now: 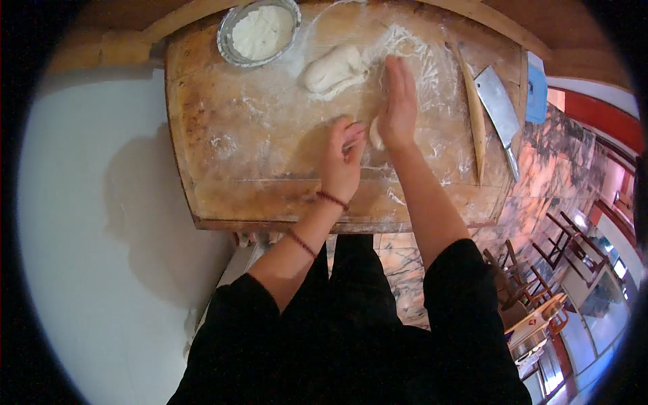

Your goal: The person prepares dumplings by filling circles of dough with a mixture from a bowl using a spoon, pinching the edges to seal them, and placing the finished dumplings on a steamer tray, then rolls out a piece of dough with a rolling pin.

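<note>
A small piece of pale dough lies on the floured wooden board, partly hidden by the heel of my right hand. That hand is held flat on edge, its fingers stretched toward the far side. To its left, my left hand hovers with loosely bent fingers and a gap at the thumb; nothing shows in its grasp. Beyond both hands rests a larger dough lump, floury around its base. At the far left of the board stands a metal bowl of white flour.
Along the board's right side lie a tapered wooden rolling pin and a cleaver. A blue-lidded container is just past that edge. The white wall borders the left. Wooden stools stand on the floor at right.
</note>
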Tool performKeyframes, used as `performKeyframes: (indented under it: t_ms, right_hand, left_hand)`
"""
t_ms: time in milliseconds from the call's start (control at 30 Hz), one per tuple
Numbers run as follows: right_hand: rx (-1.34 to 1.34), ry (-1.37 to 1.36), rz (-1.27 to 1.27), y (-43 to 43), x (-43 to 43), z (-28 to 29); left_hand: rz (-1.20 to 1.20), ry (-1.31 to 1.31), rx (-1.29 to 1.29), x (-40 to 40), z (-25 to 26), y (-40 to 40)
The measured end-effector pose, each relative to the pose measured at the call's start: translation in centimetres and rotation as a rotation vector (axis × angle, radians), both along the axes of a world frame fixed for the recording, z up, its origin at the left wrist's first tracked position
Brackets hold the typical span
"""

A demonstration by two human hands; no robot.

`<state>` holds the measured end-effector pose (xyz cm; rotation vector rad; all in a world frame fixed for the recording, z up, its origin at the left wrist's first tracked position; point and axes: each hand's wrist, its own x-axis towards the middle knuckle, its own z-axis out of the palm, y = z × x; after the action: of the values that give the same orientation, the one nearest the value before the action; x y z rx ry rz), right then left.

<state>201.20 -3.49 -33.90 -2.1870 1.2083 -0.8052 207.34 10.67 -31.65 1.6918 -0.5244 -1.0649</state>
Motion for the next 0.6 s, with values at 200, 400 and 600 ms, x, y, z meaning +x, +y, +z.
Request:
performKeyframes:
  t_ms: [200,400,600]
  right_hand:
    - [0.239,-0.216,-0.081,4.3,-0.7,-0.6]
    - [0.027,-0.074,-0.027,-1.5,0.3,-0.7]
    - [0.182,-0.142,-0.084,2.5,-0.3,-0.7]
  left_hand:
    - [-0.099,0.083,0.052,0.5,-0.5,-0.5]
    - [0.041,0.125,-0.019,0.4,-0.3,-3.3]
    - [0.046,0.133,-0.034,-0.1,-1.4,-0.3]
